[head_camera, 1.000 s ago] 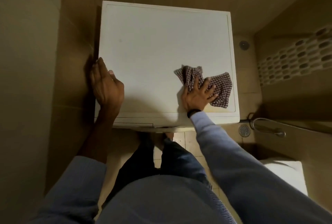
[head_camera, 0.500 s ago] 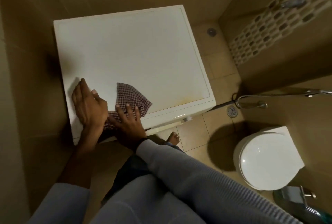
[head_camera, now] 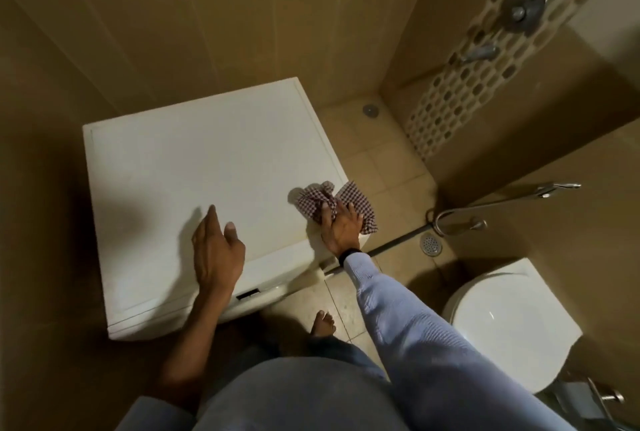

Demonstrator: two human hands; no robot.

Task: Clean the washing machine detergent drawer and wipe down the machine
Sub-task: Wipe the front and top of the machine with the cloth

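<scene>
Washing machine (head_camera: 207, 167) stands white in the tiled corner, seen from above with its flat top facing up. Checked cloth (head_camera: 358, 204) is bunched at the front right corner of that top, spilling a little past the right edge. The right hand (head_camera: 343, 228) lies on it, fingers laid out flat, pressing it down. Left hand (head_camera: 216, 254) is over the front of the top, well apart from the cloth, fingers straight, thumb spread, holding nothing — touching the surface or just above it, hard to say. Toilet (head_camera: 512, 326) sits off to the right, with a floor drain (head_camera: 430, 244) on the tiles near the machine's front right corner.
</scene>
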